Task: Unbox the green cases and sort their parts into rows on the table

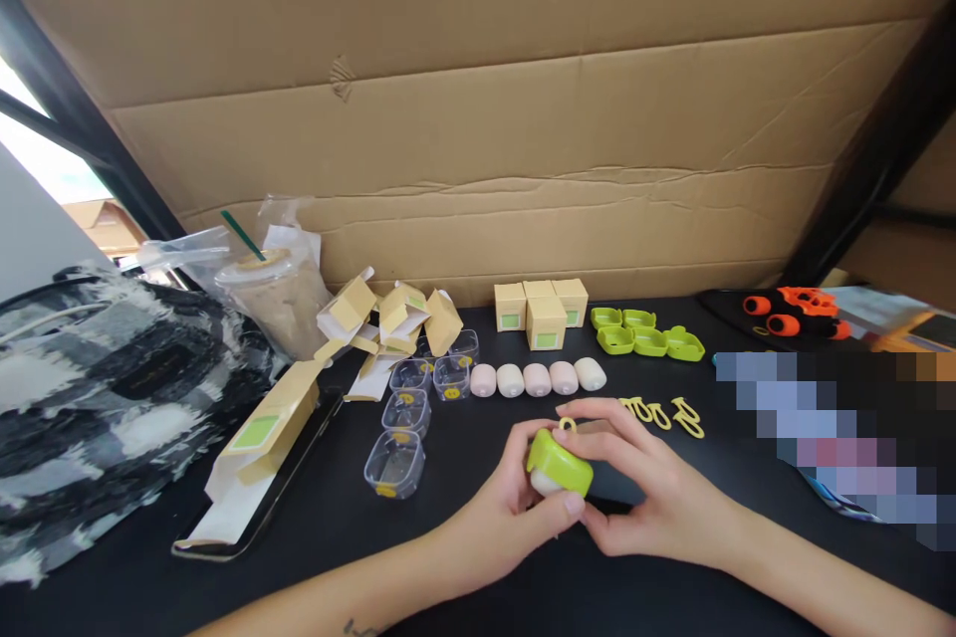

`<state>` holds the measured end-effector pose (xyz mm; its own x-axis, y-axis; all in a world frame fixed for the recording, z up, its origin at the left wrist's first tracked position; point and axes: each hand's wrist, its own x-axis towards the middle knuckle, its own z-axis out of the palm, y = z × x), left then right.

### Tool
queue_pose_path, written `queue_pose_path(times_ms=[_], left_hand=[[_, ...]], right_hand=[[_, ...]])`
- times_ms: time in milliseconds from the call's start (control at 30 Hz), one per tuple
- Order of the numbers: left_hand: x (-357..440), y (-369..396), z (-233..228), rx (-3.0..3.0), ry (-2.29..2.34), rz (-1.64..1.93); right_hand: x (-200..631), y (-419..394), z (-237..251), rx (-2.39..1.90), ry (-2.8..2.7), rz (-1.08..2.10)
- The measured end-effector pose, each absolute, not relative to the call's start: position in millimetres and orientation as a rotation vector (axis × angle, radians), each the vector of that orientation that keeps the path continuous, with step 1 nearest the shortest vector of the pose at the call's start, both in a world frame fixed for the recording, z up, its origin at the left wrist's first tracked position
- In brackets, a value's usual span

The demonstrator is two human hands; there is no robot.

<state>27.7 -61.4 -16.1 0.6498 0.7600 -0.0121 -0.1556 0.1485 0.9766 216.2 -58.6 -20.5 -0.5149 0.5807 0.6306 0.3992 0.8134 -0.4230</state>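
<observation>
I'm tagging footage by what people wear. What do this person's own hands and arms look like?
The left hand and right hand are bare; no gloves, rings, watch or sleeves show. The left forearm bears a small dark marking, perhaps a tattoo, near the frame's lower edge. The right forearm shows none.

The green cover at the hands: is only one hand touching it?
No, the left hand and right hand both touch the green cover.

So the fingers (610, 411) are covering bits of the green case (566, 459), and the right hand (657, 488) is blocking part of the yellow loops (660, 416). A pixel patch (836, 438) is blotting out whatever's under it, the fluffy black-and-white thing (112, 408) is running off the left edge, and the box labels (546, 341) are looking too tiny to read.
</observation>
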Motion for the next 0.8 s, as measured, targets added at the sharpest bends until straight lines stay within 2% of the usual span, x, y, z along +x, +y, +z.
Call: queue_pose_path(times_ms=[300,567,800], left_hand=[[21.9,-57.6,-20.6,1.367,0.631,0.607],[24.4,-60.1,-20.2,1.298,0.557,0.615],[23.1,-59.8,-13.4,1.22,0.615,0.625]], right_hand=[[204.8,-62.8,-36.5,-0.757,-2.102,0.465],[201.9,-66.7,-35.4,-0.789,-2.151,0.403],[203.6,-61.4,-36.7,-0.697,-2.135,0.514]])
